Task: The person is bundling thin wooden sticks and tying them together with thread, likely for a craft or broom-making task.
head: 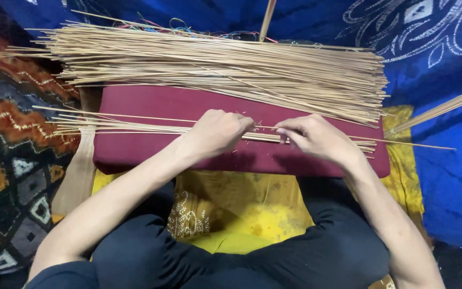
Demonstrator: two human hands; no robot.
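My left hand is closed on a small bundle of thin bamboo sticks lying across a maroon cushion. My right hand pinches the same bundle a little to the right, fingertips close to the left hand. The sticks stick out past both hands, left and right. A much larger heap of the same pale sticks lies along the far edge of the cushion.
A yellow patterned cloth covers my lap over dark trousers. Blue patterned fabric hangs behind and to the right. A patterned rug lies at the left. Coloured threads show behind the big heap. More sticks enter from the right.
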